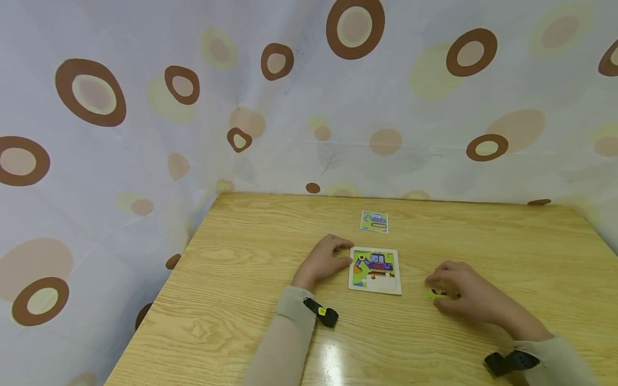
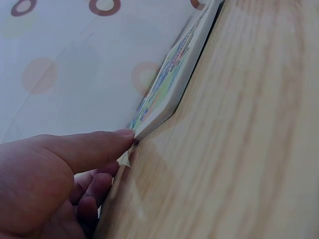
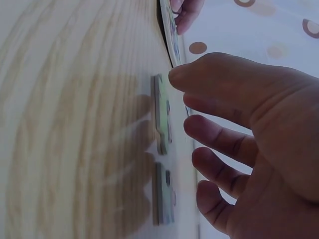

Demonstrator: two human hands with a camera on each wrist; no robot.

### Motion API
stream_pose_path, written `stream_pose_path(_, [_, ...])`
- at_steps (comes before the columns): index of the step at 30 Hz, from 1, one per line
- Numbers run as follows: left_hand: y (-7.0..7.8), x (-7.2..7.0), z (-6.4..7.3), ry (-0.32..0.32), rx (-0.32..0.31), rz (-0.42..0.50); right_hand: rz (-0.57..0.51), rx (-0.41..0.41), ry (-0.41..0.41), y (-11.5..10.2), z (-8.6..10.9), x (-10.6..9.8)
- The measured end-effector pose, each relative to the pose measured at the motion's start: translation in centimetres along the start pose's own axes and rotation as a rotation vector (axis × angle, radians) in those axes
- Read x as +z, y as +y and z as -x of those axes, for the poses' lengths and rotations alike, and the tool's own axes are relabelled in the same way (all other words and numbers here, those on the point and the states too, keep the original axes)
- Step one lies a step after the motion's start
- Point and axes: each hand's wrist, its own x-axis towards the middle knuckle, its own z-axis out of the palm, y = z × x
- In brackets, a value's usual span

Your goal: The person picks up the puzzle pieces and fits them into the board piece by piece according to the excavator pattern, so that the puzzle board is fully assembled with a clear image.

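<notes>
A square jigsaw puzzle in a white frame (image 1: 398,272) lies flat, its picture a purple excavator on green. White backing shows at its lower part. At the frame's left edge is my left hand (image 1: 322,262); in the left wrist view its straight thumb (image 2: 107,144) touches the frame's corner. My right hand (image 1: 475,294) hovers with loosely bent, spread fingers over loose puzzle pieces (image 1: 438,292), partly hiding them. Two pieces show in the right wrist view, a green-topped piece (image 3: 162,117) by the thumb tip and a second piece (image 3: 163,194) beside it.
Behind the puzzle lies a small picture card (image 1: 374,221) with a similar excavator. Everything rests on a wood-grain table (image 1: 251,241). A white cloth with brown and yellow spots (image 1: 299,107) hangs along the table's back and left sides.
</notes>
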Motion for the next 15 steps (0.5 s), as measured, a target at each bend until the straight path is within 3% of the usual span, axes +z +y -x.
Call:
stream_pose_path(6, [-0.1, 0.0, 0.0, -0.004, -0.008, -0.003, -0.022, 0.003, 0.000, 0.5, 1.1, -0.3])
stream_pose_path(15, [0.0, 0.1, 0.0, -0.003, -0.003, 0.001, -0.093, -0.062, -0.022, 1.4, 1.3, -0.2])
